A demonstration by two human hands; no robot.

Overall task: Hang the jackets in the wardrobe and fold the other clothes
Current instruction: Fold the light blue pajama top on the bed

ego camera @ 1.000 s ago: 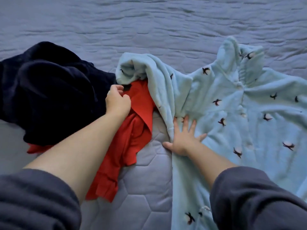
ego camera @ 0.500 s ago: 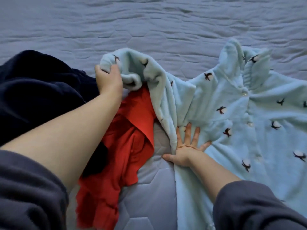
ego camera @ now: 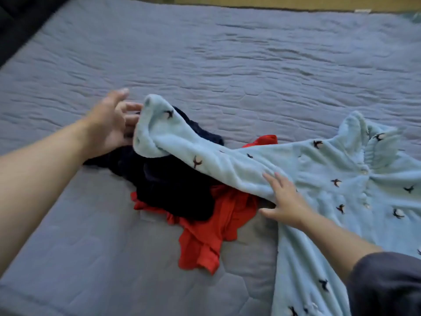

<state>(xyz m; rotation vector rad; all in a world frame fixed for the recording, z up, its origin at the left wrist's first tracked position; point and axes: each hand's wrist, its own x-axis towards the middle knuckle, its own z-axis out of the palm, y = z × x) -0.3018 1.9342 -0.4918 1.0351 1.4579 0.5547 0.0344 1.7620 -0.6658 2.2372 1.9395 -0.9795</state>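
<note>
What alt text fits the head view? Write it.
The left hand touches the cuff of a blue fleece top, its sleeve stretched over a navy garment and a red garment on a quilted bed; right hand presses the top.

Looks deep-piled and fluffy across the pale blue fleece top with dark bird prints (ego camera: 319, 179), matt throughout, with small pale buttons (ego camera: 365, 172), smooth-looking, down its front. Appears soft, plush and matt in the crumpled navy cloth garment (ego camera: 173, 185). Seems thinner and smoother in the red cloth garment (ego camera: 211, 229). Shows stitched, puckered, matt quilting over the grey-blue bed cover (ego camera: 205, 53).
</note>
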